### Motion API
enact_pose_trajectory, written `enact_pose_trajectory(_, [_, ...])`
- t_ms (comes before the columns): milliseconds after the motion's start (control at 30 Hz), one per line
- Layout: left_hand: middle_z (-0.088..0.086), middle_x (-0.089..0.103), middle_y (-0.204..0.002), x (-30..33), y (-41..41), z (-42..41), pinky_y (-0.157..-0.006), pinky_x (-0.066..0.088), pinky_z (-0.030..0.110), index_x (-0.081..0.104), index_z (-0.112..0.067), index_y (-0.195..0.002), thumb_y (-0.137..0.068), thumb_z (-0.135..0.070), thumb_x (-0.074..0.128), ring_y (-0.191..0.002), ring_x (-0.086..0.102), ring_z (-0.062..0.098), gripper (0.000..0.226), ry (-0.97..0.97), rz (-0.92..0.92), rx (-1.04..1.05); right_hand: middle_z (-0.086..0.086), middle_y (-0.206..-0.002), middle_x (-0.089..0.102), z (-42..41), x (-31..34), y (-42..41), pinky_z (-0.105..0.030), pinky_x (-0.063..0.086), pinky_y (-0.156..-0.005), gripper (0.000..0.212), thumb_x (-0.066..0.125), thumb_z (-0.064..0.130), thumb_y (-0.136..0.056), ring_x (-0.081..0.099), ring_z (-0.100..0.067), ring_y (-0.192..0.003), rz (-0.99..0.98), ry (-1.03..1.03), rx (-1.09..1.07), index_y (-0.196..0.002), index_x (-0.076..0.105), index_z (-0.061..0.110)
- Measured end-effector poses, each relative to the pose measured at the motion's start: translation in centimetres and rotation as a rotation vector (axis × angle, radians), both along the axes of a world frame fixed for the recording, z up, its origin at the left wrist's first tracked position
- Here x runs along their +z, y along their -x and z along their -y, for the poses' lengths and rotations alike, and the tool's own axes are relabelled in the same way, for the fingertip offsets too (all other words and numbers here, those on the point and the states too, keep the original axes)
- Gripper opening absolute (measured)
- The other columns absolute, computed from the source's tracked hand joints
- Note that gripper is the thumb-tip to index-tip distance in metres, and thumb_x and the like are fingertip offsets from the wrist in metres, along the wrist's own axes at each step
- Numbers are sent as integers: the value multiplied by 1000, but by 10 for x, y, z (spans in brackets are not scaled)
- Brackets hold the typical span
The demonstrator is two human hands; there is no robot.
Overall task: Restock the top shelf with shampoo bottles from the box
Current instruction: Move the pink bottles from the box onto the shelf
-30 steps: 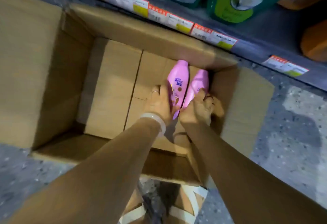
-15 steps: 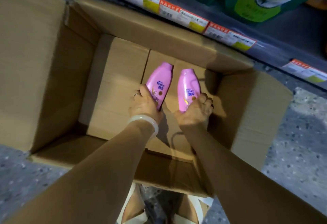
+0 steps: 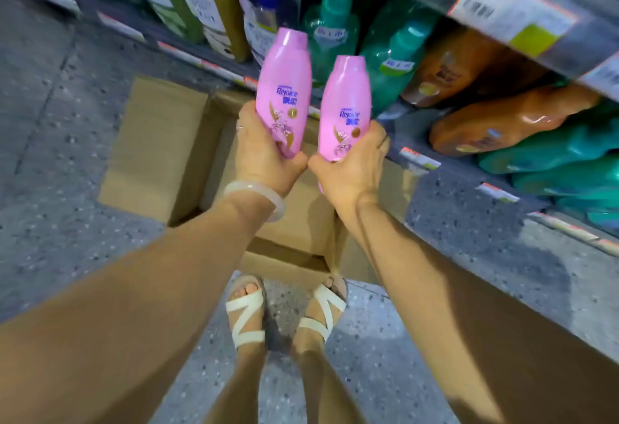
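Note:
Two pink shampoo bottles stand upright in the air above an open cardboard box (image 3: 157, 142) on the floor. My left hand (image 3: 261, 159) grips the base of the left pink bottle (image 3: 284, 82). My right hand (image 3: 351, 165) grips the base of the right pink bottle (image 3: 345, 105). The two hands are side by side, thumbs almost touching. Both bottles are held in front of the low shelves. The inside of the box is mostly hidden behind my arms.
Low shelves at the right hold green bottles (image 3: 395, 58), orange refill pouches (image 3: 502, 118) and teal pouches (image 3: 562, 152). A shelf edge with price tags (image 3: 512, 8) juts out at the upper right. My sandalled feet (image 3: 284, 309) stand just behind the box on the speckled floor.
Both hands lifted the pink bottles out of the box and up in front of the shelves. The view rose and pulled back, so my feet and more shelving now show.

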State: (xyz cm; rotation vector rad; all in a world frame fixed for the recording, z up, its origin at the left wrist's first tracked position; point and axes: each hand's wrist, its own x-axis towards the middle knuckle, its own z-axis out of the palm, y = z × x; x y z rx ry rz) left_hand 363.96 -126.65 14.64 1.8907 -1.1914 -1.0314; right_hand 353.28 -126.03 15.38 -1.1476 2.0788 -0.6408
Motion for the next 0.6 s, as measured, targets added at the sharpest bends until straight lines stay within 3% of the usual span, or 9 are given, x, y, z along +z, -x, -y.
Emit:
enact_pose_trajectory(100, [6, 46, -106, 81, 12, -1, -66, 38, 1, 38, -10, -111, -60, 2, 73, -91, 49, 9, 64, 100, -52, -18, -6, -106, 36, -4, 83, 10, -31, 34, -87, 67, 74, 11, -57, 39, -29, -109, -11, 145, -34, -114, 40, 0])
enact_pose_trajectory(200, [10, 48, -109, 150, 22, -10, -70, 37, -3, 33, -18, -106, -58, 2, 76, -95, 51, 13, 67, 200, -81, -69, -9, -108, 39, -18, 157, 22, -30, 32, -86, 68, 76, 9, -57, 39, -30, -111, -10, 268, -84, -113, 40, -1])
enact_pose_trajectory(267, [13, 52, -112, 198, 27, -19, -74, 42, 5, 35, -19, -106, -58, 1, 77, -96, 55, 15, 67, 252, -105, -112, -13, -113, 43, -31, 204, 30, -27, 31, -82, 72, 79, 14, -56, 42, -29, -111, -40, 334, -114, -115, 39, 0])
enact_pose_trajectory(367, [13, 53, -115, 275, 38, -35, -83, 50, 29, 38, -15, -115, -59, -2, 77, -102, 58, 22, 70, 348, -125, -189, -6, -105, 40, -54, 277, 45, -23, 25, -68, 70, 78, 17, -58, 44, -27, -105, -78, 423, -170, -114, 38, 4])
enact_pose_trajectory(467, [10, 53, -115, 358, 56, -55, -84, 50, 35, 35, -23, -112, -59, -5, 75, -104, 56, 24, 69, 451, -120, -259, -5, -107, 40, -80, 355, 66, -23, 27, -68, 70, 78, 18, -59, 46, -26, -103, -99, 512, -225, -115, 38, 6])
enact_pose_trajectory(600, [10, 52, -114, 466, 94, -83, -85, 50, 36, 36, -20, -112, -61, -3, 75, -101, 56, 22, 66, 581, -159, -381, -11, -106, 42, -119, 459, 104, -30, 33, -73, 67, 78, 14, -58, 46, -29, -101, -131, 677, -300, -111, 40, 2])
